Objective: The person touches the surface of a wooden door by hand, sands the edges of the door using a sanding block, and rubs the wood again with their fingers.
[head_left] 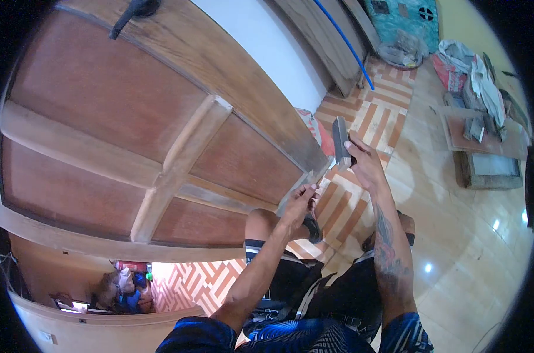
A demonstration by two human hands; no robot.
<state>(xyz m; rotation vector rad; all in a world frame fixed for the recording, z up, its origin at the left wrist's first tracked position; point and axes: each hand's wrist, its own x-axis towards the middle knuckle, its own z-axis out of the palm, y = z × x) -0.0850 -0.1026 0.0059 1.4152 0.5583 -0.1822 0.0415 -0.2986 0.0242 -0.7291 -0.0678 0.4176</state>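
Note:
A wooden panelled door with reddish-brown panels and paler wooden rails fills the left of the head view. Close to its lower corner, my left hand is closed in a pinch; whatever lies between its fingertips is too small to make out. My right hand grips a rectangular wooden block with a dark grey face, raised just right of that door corner and apart from it. A dark handle shows at the door's top edge.
Long boards lean at the back, with a blue tube in front. On the right are sacks and a framed panel on the tiled floor. A red and white bag sits behind the door's corner.

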